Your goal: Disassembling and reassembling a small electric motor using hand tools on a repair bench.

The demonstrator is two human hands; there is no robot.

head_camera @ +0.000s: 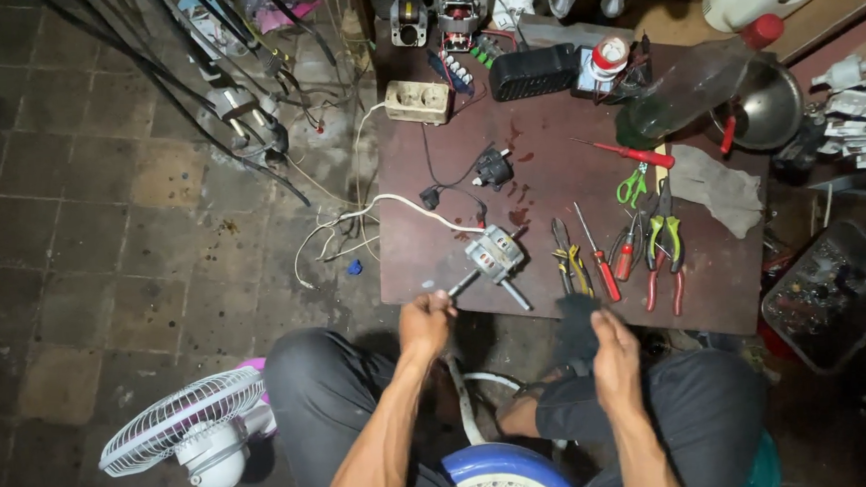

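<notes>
Motor (pixel 495 255) lies at the near edge of the table (pixel 549 181), its shaft running on a slant from the near left, where the left hand (pixel 425 324) is closed around the shaft's tip, to the far side. The left hand is the nearer one, the motor just up and to the right of it; the right hand (pixel 615 351) sits apart, closed on a dark cloth (pixel 575 327), or so it seems in the dim light. The left fingers are turned away, so the grip itself is hidden.
</notes>
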